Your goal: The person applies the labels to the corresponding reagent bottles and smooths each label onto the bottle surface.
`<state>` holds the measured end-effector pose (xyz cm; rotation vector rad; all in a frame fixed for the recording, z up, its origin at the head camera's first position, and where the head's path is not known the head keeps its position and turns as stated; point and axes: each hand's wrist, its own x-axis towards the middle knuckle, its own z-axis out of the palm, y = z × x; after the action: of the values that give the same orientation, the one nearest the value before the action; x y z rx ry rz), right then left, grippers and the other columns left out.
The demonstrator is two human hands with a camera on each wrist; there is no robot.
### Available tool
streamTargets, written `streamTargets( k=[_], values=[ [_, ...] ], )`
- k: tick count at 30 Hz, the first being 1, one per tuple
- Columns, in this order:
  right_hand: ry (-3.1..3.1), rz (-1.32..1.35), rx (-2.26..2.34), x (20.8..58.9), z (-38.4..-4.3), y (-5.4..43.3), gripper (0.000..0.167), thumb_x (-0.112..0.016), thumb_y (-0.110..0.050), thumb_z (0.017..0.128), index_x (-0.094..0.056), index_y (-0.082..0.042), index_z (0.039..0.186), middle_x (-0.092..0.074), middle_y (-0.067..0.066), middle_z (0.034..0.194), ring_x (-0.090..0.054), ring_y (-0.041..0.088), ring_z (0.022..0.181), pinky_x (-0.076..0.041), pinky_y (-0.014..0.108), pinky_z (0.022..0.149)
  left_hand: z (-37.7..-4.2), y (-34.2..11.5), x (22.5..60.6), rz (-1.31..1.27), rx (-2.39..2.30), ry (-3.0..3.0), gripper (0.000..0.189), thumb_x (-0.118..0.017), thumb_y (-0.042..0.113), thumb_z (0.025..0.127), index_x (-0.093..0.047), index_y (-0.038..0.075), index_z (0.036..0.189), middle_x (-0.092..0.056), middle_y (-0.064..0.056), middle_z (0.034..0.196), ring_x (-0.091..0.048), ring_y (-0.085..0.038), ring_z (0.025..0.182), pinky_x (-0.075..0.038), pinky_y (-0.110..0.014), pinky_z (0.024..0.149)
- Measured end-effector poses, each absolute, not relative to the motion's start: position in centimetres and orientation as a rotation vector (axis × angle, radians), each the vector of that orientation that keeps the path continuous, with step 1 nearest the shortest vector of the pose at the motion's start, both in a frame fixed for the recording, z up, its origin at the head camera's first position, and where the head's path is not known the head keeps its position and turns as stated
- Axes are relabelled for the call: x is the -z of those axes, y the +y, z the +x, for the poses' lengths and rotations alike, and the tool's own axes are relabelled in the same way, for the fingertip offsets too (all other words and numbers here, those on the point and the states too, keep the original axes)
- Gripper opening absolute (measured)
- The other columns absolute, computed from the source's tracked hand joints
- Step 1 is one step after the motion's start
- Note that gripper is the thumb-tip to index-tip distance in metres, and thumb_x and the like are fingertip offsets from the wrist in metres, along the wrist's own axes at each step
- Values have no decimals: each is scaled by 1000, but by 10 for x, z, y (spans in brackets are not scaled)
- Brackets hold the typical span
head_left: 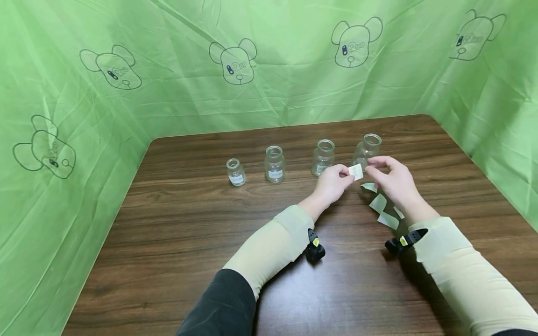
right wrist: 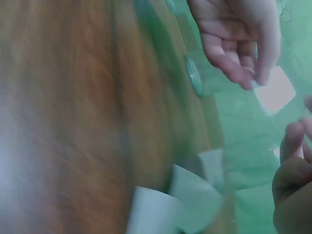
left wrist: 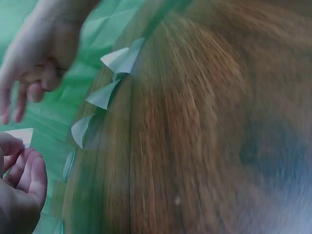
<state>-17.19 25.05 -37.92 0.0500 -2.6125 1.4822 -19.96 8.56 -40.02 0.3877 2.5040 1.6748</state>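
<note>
My left hand [head_left: 332, 183] pinches a small white label [head_left: 355, 172] by its edge between thumb and fingers. Just to the right of the label is my right hand [head_left: 392, 179], its thumb and forefinger apart and nothing visible between them. In the right wrist view, a gap shows between the label [right wrist: 275, 91] and the right hand's fingers. Behind the hands stands a clear glass jar [head_left: 366, 148], its lower part partly hidden. Left of it, another glass jar [head_left: 322, 156] bears a white label, partly covered by the left hand.
A glass jar [head_left: 275, 163] and a smaller one [head_left: 236, 172], both with white labels, stand farther left in the row. Curled pale paper pieces [head_left: 378, 203] lie on the wooden table [head_left: 189, 242] below the right hand. Green cloth [head_left: 286, 93] encloses the table's back and sides.
</note>
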Motion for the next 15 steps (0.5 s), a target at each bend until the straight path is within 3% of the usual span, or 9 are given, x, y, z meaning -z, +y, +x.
streamTargets(
  k=[3, 6, 10, 15],
  values=[
    [-2692, 238, -1175, 371, -176, 252, 32, -64, -25, 89, -64, -5, 114, -58, 7, 103, -56, 21, 78, -41, 26, 65, -201, 84, 397, 533, -1416, 2655, 8, -64, 16, 87, -67, 9, 90, -66, 5, 80, -53, -1, 68, -39, -12, 61],
    [-2736, 385, -1053, 366, -179, 252, 24, -66, -22, 88, -69, -6, 105, -59, 9, 99, -52, 22, 87, -38, 31, 72, -201, 84, 395, 612, -1284, 2717, 10, -63, 18, 88, -67, 11, 93, -65, 8, 82, -53, 1, 71, -39, -10, 64],
    [-2792, 423, -996, 368, -180, 254, 17, -66, -23, 88, -71, -9, 96, -62, 3, 88, -52, 11, 78, -39, 27, 68, -202, 85, 396, 610, -1287, 2710, 8, -63, 18, 88, -67, 12, 92, -63, 10, 79, -53, 1, 70, -39, -10, 62],
    [-2820, 418, -965, 374, -181, 259, 14, -64, -22, 89, -69, -9, 93, -63, 4, 82, -51, 13, 70, -39, 26, 61, -206, 81, 400, 588, -1359, 2675, 9, -63, 20, 89, -67, 12, 89, -60, 10, 76, -52, -2, 69, -39, -12, 61]
  ],
)
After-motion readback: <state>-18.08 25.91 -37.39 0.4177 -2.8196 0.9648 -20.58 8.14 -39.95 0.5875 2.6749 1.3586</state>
